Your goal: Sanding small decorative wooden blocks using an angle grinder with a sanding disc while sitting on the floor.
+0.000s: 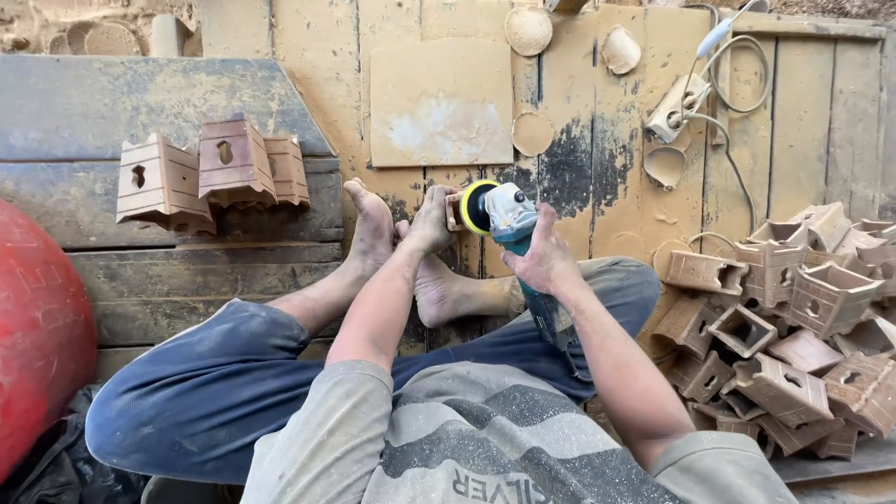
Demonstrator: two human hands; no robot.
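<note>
The right hand [544,259] is clenched around the body of a teal and grey angle grinder [509,224], its yellow-rimmed guard facing left toward the other hand. The left hand [432,219] grips a small wooden block [455,211], pressing it against the grinder's disc; only a sliver of the block shows past the fingers. Both hands meet near the middle of the scene, just beyond the person's bare feet [373,229], which rest crossed on the dusty wooden floor [569,168]. The grinder's body runs back under the right forearm toward the lap, over blue trousers [215,373].

To the far left, on a grey plank platform [187,271], stand three carved wooden housings [219,168] with keyhole-shaped cut-outs, side by side and touching. At the near right lies a heap of similar hollow wooden pieces [784,317], tumbled over one another at all angles. Far right of the hands, a white power strip [677,110] lies on the boards with a looped grey cable [742,70] leading off it. Worn round sanding discs [529,30] lie scattered on the far boards, thick with sawdust. A large red rounded object [37,336] fills the left edge.
</note>
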